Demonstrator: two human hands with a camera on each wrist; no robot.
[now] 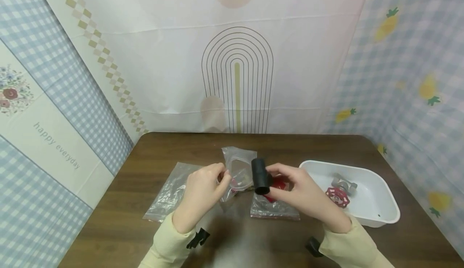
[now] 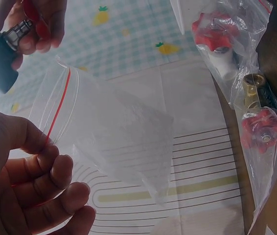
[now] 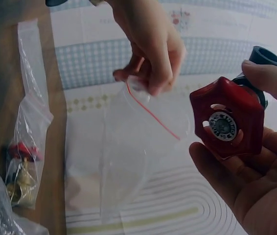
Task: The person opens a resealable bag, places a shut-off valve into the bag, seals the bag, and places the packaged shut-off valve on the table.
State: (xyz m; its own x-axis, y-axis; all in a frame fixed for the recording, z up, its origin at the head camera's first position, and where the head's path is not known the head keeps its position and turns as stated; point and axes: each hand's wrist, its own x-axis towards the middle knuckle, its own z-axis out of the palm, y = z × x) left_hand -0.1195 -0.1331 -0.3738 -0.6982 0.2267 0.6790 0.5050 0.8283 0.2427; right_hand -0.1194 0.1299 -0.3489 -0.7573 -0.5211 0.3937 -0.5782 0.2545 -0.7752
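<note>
My left hand (image 1: 206,185) pinches a clear zip bag (image 2: 114,132) with a red seal line near its mouth; the bag hangs limp, with no part seen inside it. My right hand (image 1: 295,185) grips a black valve body (image 1: 260,176) with a red handwheel (image 3: 226,120), thumb and fingers around its neck and wheel. In the right wrist view the wheel faces the camera, a round label at its centre. Both hands are raised above the table, the valve to the right of the zip bag.
A bagged brass valve (image 2: 252,90) with a red wheel lies on the brown table (image 1: 119,203). Beside it is another bag with a white valve (image 2: 224,66). A white tray (image 1: 384,187) at the right contains a metal valve (image 1: 346,185) with a red wheel.
</note>
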